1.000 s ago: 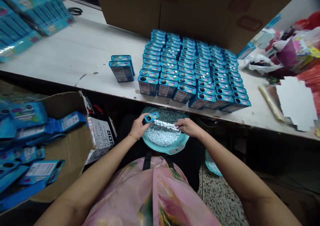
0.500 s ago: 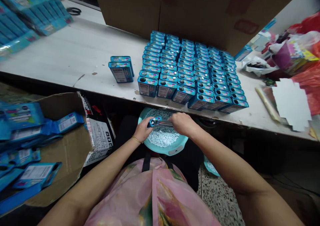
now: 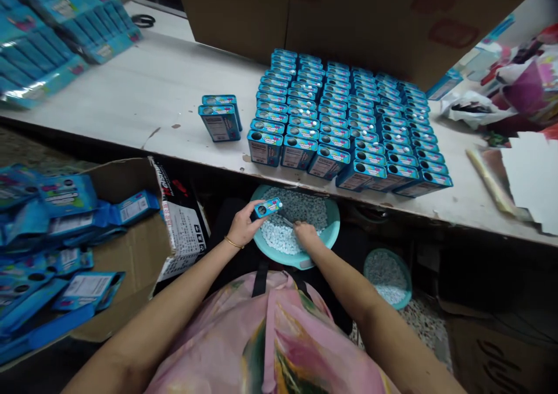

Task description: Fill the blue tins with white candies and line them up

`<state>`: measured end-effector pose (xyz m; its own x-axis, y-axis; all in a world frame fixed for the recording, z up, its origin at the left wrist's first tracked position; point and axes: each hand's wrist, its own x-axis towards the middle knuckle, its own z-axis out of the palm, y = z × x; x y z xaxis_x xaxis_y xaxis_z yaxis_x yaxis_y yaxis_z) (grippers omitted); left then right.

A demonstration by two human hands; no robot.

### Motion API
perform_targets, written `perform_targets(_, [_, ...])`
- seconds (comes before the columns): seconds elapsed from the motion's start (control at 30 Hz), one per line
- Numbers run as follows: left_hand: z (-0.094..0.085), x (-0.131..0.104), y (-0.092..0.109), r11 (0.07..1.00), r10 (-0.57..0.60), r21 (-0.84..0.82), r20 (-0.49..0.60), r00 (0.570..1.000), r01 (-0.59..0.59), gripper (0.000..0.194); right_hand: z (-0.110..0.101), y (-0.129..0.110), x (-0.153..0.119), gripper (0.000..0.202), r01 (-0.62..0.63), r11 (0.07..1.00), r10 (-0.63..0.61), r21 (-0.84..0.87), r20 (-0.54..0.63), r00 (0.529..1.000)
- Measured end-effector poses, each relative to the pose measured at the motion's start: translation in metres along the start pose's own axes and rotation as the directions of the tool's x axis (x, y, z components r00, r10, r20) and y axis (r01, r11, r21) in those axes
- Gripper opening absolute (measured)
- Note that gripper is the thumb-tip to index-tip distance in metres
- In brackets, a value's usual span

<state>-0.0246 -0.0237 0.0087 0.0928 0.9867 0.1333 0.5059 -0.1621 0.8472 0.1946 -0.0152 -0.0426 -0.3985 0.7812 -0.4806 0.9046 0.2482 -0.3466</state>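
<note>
My left hand (image 3: 243, 224) grips a small blue box (image 3: 268, 207) with a round dark hole in its top face, held over the left side of a turquoise basin (image 3: 335, 229). Small pale-blue pellets (image 3: 279, 239) fill the basin, and one white pellet lies on the box's top. Low over the pellets, my right hand (image 3: 306, 235) is closed on a thin metal scoop (image 3: 286, 222); its far end is hard to make out.
Rows of upright blue boxes (image 3: 320, 124) stand on the white table (image 3: 161, 103), with two more boxes (image 3: 218, 121) to their left. An open carton (image 3: 131, 249) of blue packs is at my left. A second pellet basin (image 3: 410, 289) sits on the floor at right.
My right hand has drawn the scoop away from the box opening and lowered it toward the pellets. The left hand has tipped the box's top further toward me. The view has shifted slightly.
</note>
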Motion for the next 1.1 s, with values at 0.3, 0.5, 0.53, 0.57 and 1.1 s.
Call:
perform_targets(0.3, [-0.002, 0.005, 0.003, 1.000, -0.021, -0.016, -0.047, 0.999, 0.021, 0.037, 0.010, 0.022, 0.000, 0.039, 0.060, 0.996, -0.066, 0.065, 0.094, 0.993])
perform_targets(0.5, [0.001, 0.012, -0.002, 1.000, -0.023, -0.019, -0.053, 0.998, 0.022, 0.038, -0.042, 0.037, -0.023, 0.037, 0.158, 0.951, -0.161, 0.265, -0.010, 0.987])
perform_targets(0.53, [0.002, 0.013, -0.002, 1.000, -0.015, -0.018, -0.045, 0.999, 0.014, 0.038, -0.055, 0.036, -0.030, 0.037, 0.171, 0.947, -0.170, 0.271, -0.028, 0.985])
perform_targets(0.57, [0.004, 0.013, -0.002, 1.000, -0.006, -0.015, -0.035, 0.999, 0.005, 0.038, -0.068, 0.034, -0.036, 0.037, 0.188, 0.943, -0.183, 0.274, -0.044, 0.982])
perform_targets(1.1, [0.027, 0.007, -0.005, 0.987, 0.121, 0.099, 0.082, 0.989, -0.129, 0.042, -0.162, -0.053, -0.053, 0.027, 0.103, 0.955, -0.106, -0.279, 0.003, 0.994])
